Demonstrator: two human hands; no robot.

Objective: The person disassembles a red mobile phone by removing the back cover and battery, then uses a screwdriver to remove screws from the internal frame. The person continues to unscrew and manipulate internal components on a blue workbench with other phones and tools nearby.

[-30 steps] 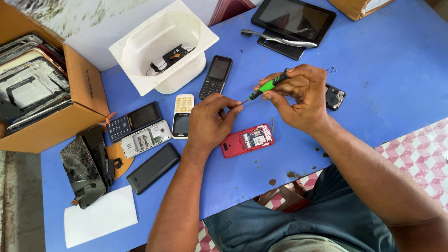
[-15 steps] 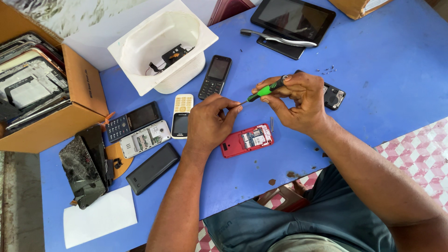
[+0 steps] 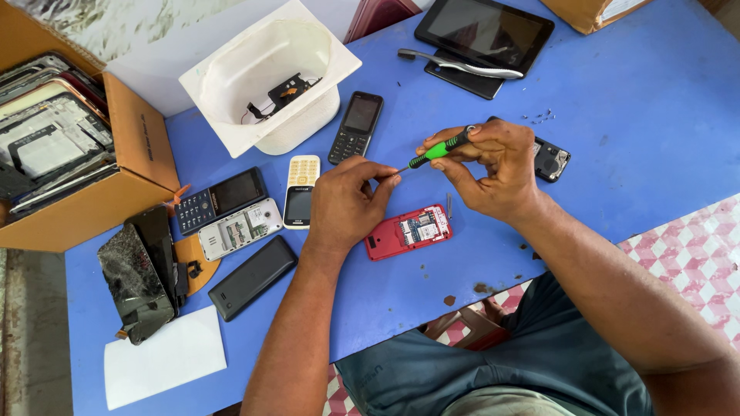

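- The right hand [image 3: 501,166] is closed around a green-handled screwdriver [image 3: 438,151], fingers pinching the handle, the thin shaft pointing left towards the other hand.
- The left hand [image 3: 348,202] is curled, its thumb and forefinger pinched together right at the screwdriver's tip; whether anything small sits between those fingertips cannot be told.
- Both hands hover just above the blue bench [image 3: 655,115], over an opened red phone [image 3: 408,231] that lies face down with its inner board showing, just below and between the hands.
- Against the frames from a second and half a second ago, almost nothing has shifted: the right hand keeps the same grip on the screwdriver, and the red phone lies in the same spot.
- The left hand's fingertips have stayed at the tool's tip, at most closing up a little nearer to it.
- A dark phone part [image 3: 551,159] lies just beyond the right hand, partly hidden by it.
- A black keypad phone [image 3: 355,127] and a white keypad phone [image 3: 301,191] lie near the left hand; a white tub [image 3: 231,77] stands further back.
- A cardboard box [image 3: 131,154] of phone frames stands at the left edge, unmoved.
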